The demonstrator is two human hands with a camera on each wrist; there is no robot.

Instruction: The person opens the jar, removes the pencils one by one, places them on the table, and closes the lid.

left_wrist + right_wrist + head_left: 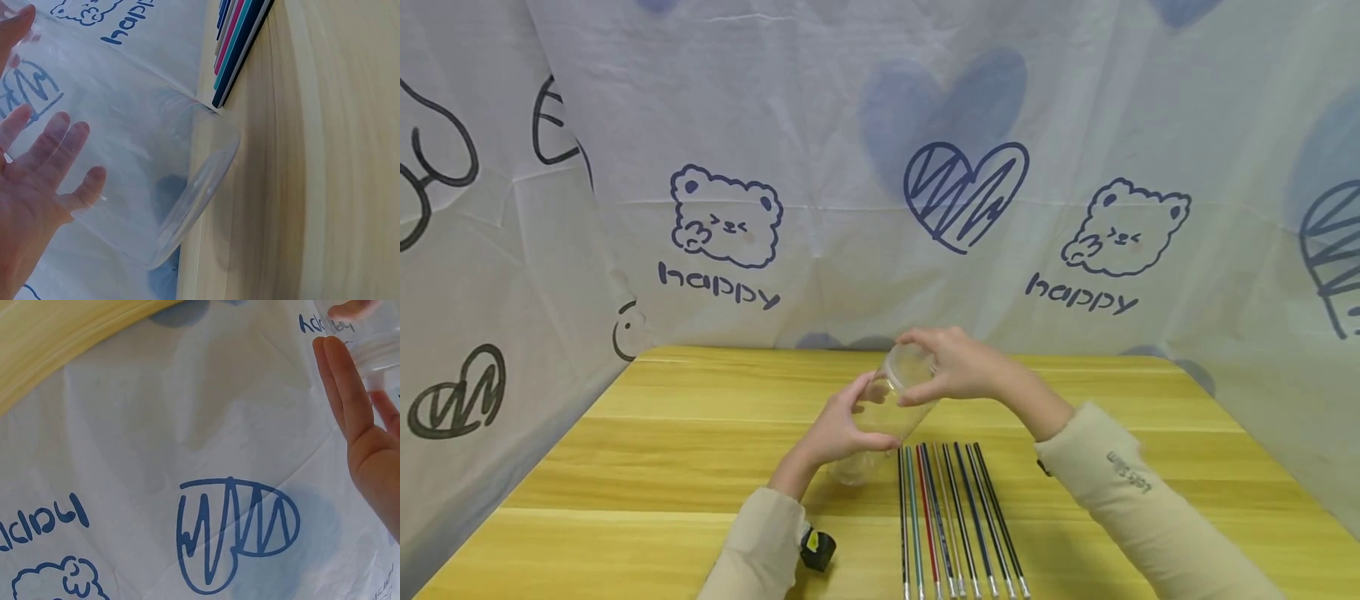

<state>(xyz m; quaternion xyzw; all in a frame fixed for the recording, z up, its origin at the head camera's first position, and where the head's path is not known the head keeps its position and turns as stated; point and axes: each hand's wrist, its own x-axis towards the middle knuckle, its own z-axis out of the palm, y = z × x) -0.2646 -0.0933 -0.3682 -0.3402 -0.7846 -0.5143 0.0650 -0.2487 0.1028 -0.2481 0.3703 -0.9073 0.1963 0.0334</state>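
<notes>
A clear plastic jar [887, 414] is held tilted above the table, its upper end leaning right. My left hand [838, 427] grips its side, thumb and fingers spread around the see-through wall. At the raised end, my right hand [958, 367] holds the rim between thumb and fingers; whether a lid sits there I cannot tell. The left wrist view shows the jar's [150, 144] wide lower end over the wood. In the right wrist view, fingers of the right hand [365, 425] lie against the jar's edge. Several pencils [958, 521] lie side by side just below.
The yellow wood-grain table [662, 467] carries the pencil row near its front middle. A white cloth [850, 242] printed with bears and hearts hangs behind it and on the left side. A small black block [817, 550] shows at the left wrist.
</notes>
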